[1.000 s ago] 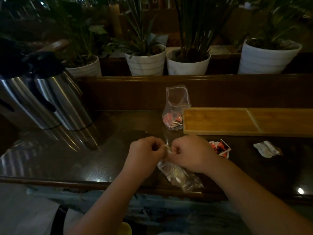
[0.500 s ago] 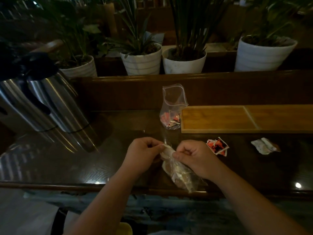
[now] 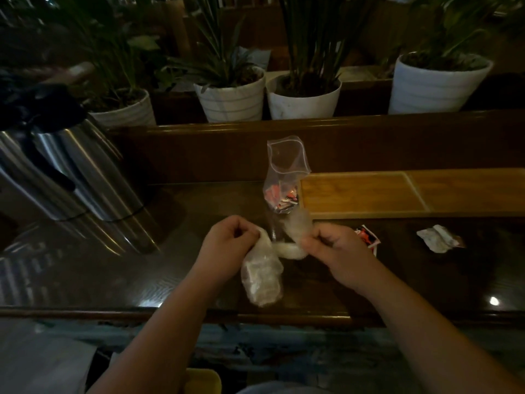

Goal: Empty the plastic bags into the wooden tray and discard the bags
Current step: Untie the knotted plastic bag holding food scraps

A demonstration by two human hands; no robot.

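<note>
The left hand (image 3: 227, 243) and the right hand (image 3: 332, 245) have drawn apart since half a second ago, when they met over the neck of the small clear plastic bag of pale packets (image 3: 262, 277); each is now closed in a pinch on the plastic, the left gripping the neck just above the bulging contents, the right holding a twisted strand of the same bag stretched sideways between them; the bag's filled end now hangs below the left hand above the dark glossy wooden table (image 3: 113, 268) rather than beneath the right. The upright clear zip bag with red and white packets (image 3: 285, 180) has kept its place, touching the left end of the light wooden tray (image 3: 360, 194), whose compartments hold nothing visible; the loose red and white packet (image 3: 368, 237) and the crumpled white wrapper (image 3: 439, 238) lie as before on the table, near the tray's front edge.
</note>
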